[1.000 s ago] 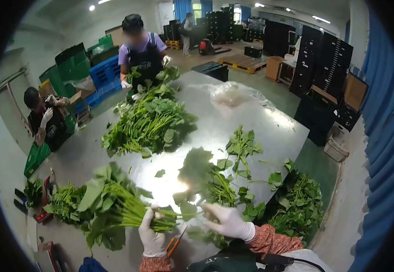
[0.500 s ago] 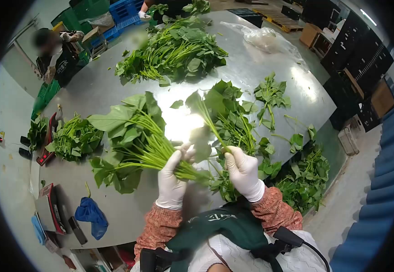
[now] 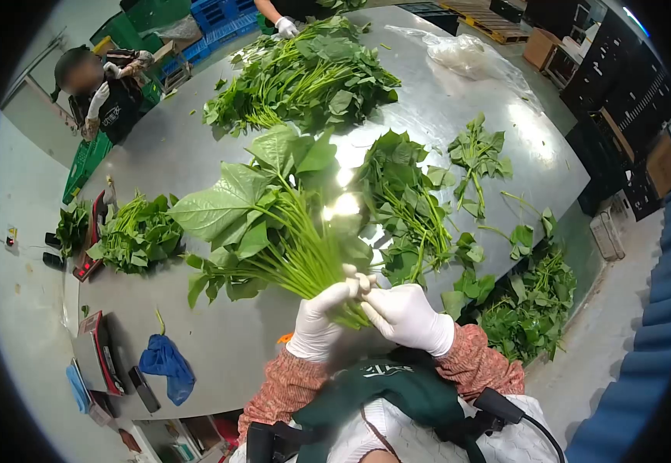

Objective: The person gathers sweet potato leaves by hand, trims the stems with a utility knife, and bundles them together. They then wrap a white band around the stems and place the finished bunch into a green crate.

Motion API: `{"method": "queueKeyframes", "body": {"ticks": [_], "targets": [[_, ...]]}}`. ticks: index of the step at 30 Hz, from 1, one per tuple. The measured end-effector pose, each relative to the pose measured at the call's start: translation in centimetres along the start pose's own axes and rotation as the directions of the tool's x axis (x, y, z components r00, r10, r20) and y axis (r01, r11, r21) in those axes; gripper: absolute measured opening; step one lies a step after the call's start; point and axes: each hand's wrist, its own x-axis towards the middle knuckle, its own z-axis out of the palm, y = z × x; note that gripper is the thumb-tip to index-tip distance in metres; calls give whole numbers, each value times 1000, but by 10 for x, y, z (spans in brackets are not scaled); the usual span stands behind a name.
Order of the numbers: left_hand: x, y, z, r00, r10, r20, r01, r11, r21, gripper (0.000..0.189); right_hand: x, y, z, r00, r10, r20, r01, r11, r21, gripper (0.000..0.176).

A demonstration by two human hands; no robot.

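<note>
While your left hand stays closed around the stems of a leafy bunch, your right hand has come in to meet it at the cut ends. Half a second ago you held a few stems apart in that right hand, out to the side with their leaves up; now the two hands touch or nearly touch, and no separate stems stand out between them. That suggests you are bringing those stems into the bunch and settling them with the rest, though the join is hidden behind your fingers. Your right hand is narrow, its fingers drawn together beside the stem ends, but I cannot tell whether they pinch anything. The bunch is in front of you, held above the counter and tilted, its leaves fanning away to the left and its stem ends toward you. Just beyond your right hand lie loose greens, with a small sprig farther to the right, so more stems are near that hand. Another pile rests to your left, and the biggest heap lies across the counter, touched by a co-worker's gloved hand.
</note>
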Motion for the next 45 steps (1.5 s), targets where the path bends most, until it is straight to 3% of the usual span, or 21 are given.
{"method": "queueKeyframes", "body": {"ticks": [4, 6, 7, 8, 10, 11, 12, 14, 15, 17, 20, 21, 24, 25, 27, 29, 32, 33, 37, 40, 45], "targets": [[3, 3, 7, 999, -26, -33, 25, 998, -54, 25, -4, 6, -2, 991, -69, -111, 62, 996, -65, 8], [2, 6, 13, 994, -73, -86, 58, 985, -163, 24, -13, 24, 1, 955, -57, -290, 72, 997, 41, 14], [3, 2, -3, 996, 43, -79, -47, 998, -51, 22, -17, 31, -3, 952, 48, -303, -27, 997, 73, 13], [1, 8, 3, 978, 41, -203, -34, 999, 39, 22, -20, 38, -11, 934, 158, -321, -134, 986, 95, 12], [6, 12, -12, 998, 45, 45, -30, 957, -289, 22, -18, 54, -39, 909, 179, -376, -242, 962, -125, 8], [6, 15, -19, 998, 55, 33, -47, 975, -217, 22, -17, 71, -48, 907, 164, -387, -275, 928, -250, 9], [5, 17, -22, 997, 77, 22, -73, 987, -140, 22, -18, 91, -53, 817, 363, -449, -413, 911, -15, 11], [4, 17, 2, 988, 99, -117, -106, 993, -57, 23, -13, 135, -69, 693, 508, -511, -556, 828, 69, 13], [5, 18, 0, 989, 126, -76, -126, 992, 10, 22, -11, 167, -70, 686, 394, -612, -535, 843, -56, 16], [6, 16, -6, 988, 139, -71, -137, 990, 33, 21, -1, 209, -79, 575, 560, -597, -745, 660, -98, 27], [5, 15, -5, 991, 132, -31, -131, 991, 32, 21, 18, 245, -86, 462, 744, -482, -881, 321, -348, 34], [5, 15, -5, 990, 134, -35, -133, 990, 38, 21, 19, 256, -85, 462, 738, -492, -881, 322, -345, 42], [2, 19, -6, 988, 145, -53, -140, 986, 86, 20, 12, 267, -81, 545, 628, -555, -809, 568, -151, 33], [1, 21, -6, 987, 149, -57, -141, 983, 119, 20, 5, 274, -78, 595, 538, -598, -640, 767, 53, 25], [4, 20, -5, 985, 161, -67, -149, 977, 152, 20, 3, 244, -83, 557, 670, -490, -534, 741, 407, 20], [3, 21, -4, 985, 155, -80, -139, 975, 172, 20, 1, 189, -95, 528, 778, -341, -466, 601, 649, 15], [7, 15, 0, 988, 130, -87, -113, 977, 179, 21, -8, 164, -93, 606, 690, -394, -383, 688, 616, 18], [8, 13, 0, 984, 130, -119, -118, 988, 102, 18, -9, 154, -94, 623, 685, -377, -395, 692, 604, 18], [5, 10, 5, 978, 137, -156, -109, 978, 177, 18, -6, 118, -94, 712, 624, -321, -347, 711, 612, 23], [3, 11, 8, 957, 147, -251, -95, 973, 208, 18, 3, 77, -87, 734, 640, -226, -412, 684, 602, 20], [0, 17, 1, 953, 126, -274, -76, 980, 185, 18, 10, 49, -55, 853, 490, -180, -320, 764, 561, 13]]}}
